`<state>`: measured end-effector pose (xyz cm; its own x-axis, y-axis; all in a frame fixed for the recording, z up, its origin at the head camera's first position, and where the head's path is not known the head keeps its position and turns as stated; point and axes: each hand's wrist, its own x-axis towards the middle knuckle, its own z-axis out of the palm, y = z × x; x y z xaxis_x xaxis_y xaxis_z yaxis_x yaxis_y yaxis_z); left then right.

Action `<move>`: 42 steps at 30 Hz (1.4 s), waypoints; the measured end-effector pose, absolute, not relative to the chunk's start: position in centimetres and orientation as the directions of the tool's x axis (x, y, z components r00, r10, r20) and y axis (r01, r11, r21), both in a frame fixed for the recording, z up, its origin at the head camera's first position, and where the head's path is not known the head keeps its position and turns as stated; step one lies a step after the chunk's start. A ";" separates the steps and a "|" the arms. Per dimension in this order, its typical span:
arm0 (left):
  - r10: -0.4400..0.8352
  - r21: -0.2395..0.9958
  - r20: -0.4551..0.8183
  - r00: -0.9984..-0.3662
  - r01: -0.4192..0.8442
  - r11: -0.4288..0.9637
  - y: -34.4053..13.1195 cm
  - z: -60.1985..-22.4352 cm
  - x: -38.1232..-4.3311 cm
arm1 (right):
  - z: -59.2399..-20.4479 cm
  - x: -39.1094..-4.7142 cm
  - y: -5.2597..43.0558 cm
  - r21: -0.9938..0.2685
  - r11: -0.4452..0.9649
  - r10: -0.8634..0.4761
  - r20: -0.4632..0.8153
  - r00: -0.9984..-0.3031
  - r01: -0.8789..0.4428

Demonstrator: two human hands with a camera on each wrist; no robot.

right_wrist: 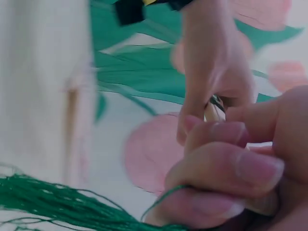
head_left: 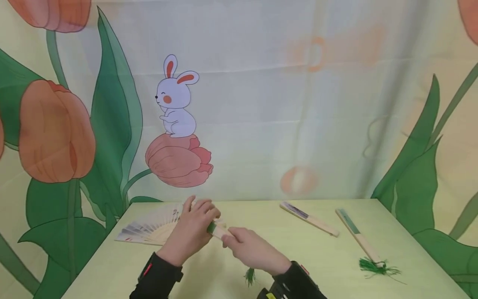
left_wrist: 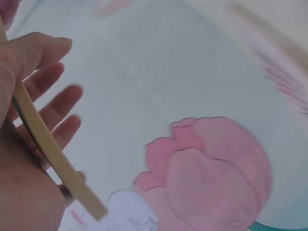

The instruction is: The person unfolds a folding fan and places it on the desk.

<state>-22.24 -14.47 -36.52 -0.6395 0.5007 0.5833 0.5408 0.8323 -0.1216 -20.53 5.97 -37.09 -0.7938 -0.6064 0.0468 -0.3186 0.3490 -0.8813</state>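
From my remote seat, I see a person's left hand (head_left: 196,224) and right hand (head_left: 255,251) meet on a folded fan (head_left: 219,231) at the lower centre of the head view, over a pale yellow table (head_left: 298,257). The right fingers curl tightly around the fan's bare end, a green tassel (head_left: 249,277) hanging beneath; on the left, my wrist view shows the stick crossing the palm under the thumb, fingers bent loosely about it. Just beside the left hand, a spread fan (head_left: 145,230) lies at left of centre. Toward the lower right I find a dark-patterned fan (head_left: 310,220) and a green-topped fan (head_left: 356,234), both folded, before a tulip-and-rabbit curtain (head_left: 254,104).
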 end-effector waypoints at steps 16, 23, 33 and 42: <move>-0.248 0.608 0.775 -0.581 0.580 0.543 -6.4 -32.8 -24.3 | -32.4 -21.8 9.8 -0.934 0.047 -0.438 0.299 -0.848 -0.354; 0.022 0.628 0.706 -0.707 0.640 0.442 -4.9 -33.2 -23.4 | -32.3 -21.9 10.3 -0.919 -0.025 -0.405 0.370 -0.836 -0.394; 0.080 0.687 0.662 -0.745 0.646 0.331 -3.0 -33.6 -22.0 | -32.8 -20.7 11.7 -0.883 0.069 -0.399 0.402 -0.824 -0.464; 0.085 0.683 0.675 -0.733 0.664 0.305 -2.5 -33.1 -22.5 | -32.2 -21.1 13.3 -0.902 0.089 -0.349 0.369 -0.861 -0.422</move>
<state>-22.47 -2.47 -33.13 -0.7330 0.0851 0.6749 0.6640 0.3052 0.6826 -21.06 13.27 -32.19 -0.8615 -0.3490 0.3688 -0.4224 0.0895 -0.9020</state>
